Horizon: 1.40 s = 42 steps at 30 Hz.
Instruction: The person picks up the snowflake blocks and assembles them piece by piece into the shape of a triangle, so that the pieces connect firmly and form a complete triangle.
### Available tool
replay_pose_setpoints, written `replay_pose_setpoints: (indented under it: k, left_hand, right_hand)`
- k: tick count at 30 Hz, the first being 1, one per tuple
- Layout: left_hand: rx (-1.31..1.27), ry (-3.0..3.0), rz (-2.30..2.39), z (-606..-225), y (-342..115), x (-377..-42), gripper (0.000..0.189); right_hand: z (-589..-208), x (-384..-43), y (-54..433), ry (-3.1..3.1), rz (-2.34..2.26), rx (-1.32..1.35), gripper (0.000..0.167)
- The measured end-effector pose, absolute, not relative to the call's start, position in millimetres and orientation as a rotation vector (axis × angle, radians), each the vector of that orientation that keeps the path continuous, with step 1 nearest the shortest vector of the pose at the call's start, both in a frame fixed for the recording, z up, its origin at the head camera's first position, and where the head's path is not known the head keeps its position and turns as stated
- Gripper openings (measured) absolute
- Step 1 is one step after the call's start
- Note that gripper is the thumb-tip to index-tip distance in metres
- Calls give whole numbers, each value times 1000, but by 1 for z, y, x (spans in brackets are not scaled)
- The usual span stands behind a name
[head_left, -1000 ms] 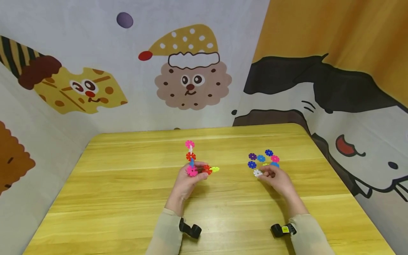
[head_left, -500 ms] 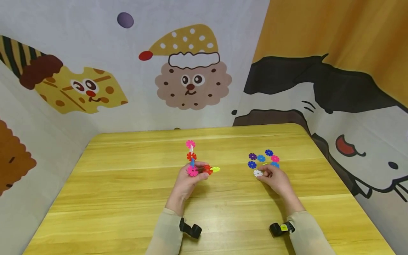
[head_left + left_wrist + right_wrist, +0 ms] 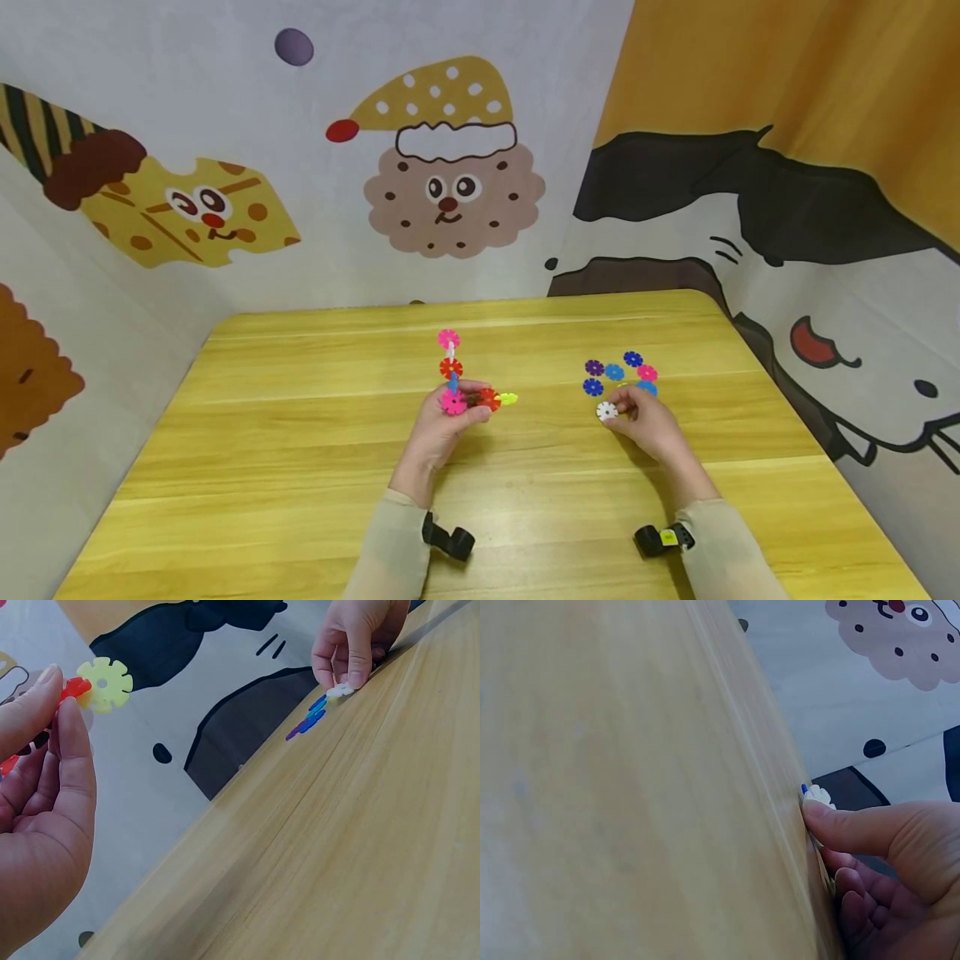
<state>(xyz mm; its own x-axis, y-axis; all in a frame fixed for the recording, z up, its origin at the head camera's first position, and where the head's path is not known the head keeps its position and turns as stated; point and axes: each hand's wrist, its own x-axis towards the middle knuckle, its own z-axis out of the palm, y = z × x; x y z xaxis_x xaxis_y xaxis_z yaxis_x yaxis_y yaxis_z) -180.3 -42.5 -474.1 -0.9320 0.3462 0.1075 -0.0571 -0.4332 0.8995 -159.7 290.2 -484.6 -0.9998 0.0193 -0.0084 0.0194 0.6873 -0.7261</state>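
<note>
My left hand (image 3: pixel 441 429) holds a chain of interlocking snowflake discs (image 3: pixel 451 368) in pink, white, red and blue, raised above the table. From its fingers a red disc (image 3: pixel 489 400) sticks out to the right, joined to a yellow disc (image 3: pixel 508 399); part of the chain is hidden by the hand. Between thumb and fingers my right hand (image 3: pixel 654 427) pinches a white snowflake disc (image 3: pixel 607 412), low over the table at the near side of the loose discs. In the right wrist view only an edge of this white disc (image 3: pixel 819 795) shows past the thumb.
Several loose discs lie behind my right hand on the wooden table (image 3: pixel 300 467): a purple one (image 3: pixel 594 367), a pink one (image 3: pixel 647 373) and several blue ones (image 3: pixel 614 372). A yellow one (image 3: pixel 622 386) is mostly hidden. A patterned curtain (image 3: pixel 315 200) hangs behind the table.
The white disc in my right hand has shifted slightly towards me and now turns its face more to the head camera. My left hand and the chain have barely moved.
</note>
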Motion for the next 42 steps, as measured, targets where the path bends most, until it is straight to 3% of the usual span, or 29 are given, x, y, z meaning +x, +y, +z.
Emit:
replay_pose_setpoints:
  k: [12, 27, 42]
  left_hand:
    - [438, 1499, 2444, -474, -43, -180, 30]
    - [424, 1509, 2420, -474, -44, -179, 28]
    - [420, 1556, 2364, -475, -43, -181, 26]
  right_hand:
    - [-486, -156, 282, 2871, -1361, -50, 17]
    - [-458, -155, 213, 2364, -1946, -215, 24]
    - [-451, -161, 185, 2150, -2053, -244, 26]
